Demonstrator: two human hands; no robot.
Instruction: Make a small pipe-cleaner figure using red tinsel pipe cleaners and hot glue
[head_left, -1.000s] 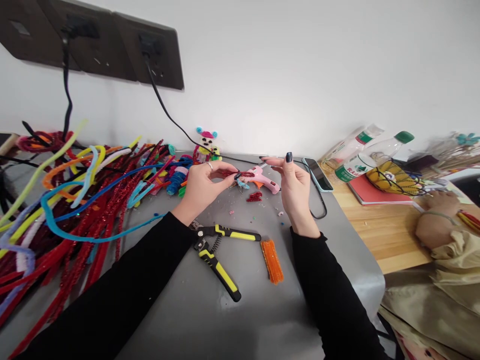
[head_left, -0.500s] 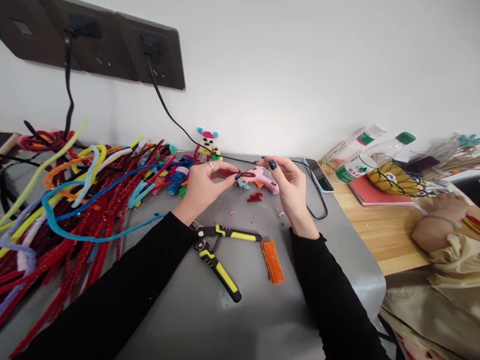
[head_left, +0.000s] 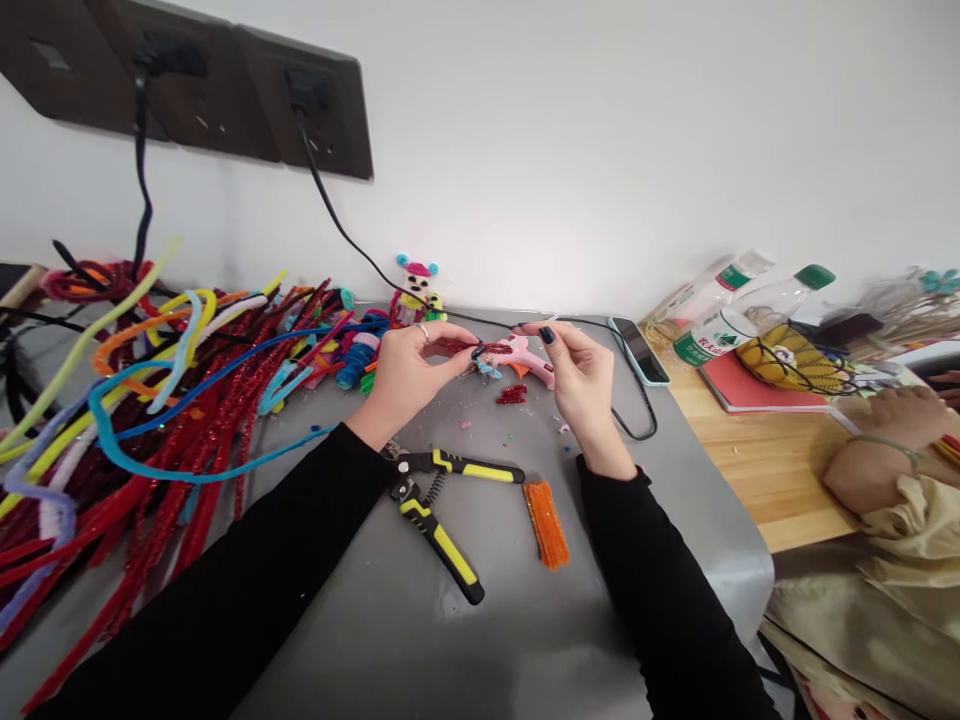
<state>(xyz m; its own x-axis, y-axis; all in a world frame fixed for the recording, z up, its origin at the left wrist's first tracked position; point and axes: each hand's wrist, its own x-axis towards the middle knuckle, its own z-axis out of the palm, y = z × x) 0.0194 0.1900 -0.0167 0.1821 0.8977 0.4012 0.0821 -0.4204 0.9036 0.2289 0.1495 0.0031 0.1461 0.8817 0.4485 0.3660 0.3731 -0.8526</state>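
Tinsel [head_left: 498, 350], red and looped, is clamped by the fingers of the left hand [head_left: 405, 378] above the worktop [head_left: 337, 620]. Right hand [head_left: 587, 390]: fingertips near together, grip undetermined. Red strips [head_left: 512, 394] and orange bundle [head_left: 548, 526] are unattached.

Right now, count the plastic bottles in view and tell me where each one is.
2. The green-capped bottle is beside the red notebook; the other bottle is just behind it, nearer the wall. Another could be hidden behind them.
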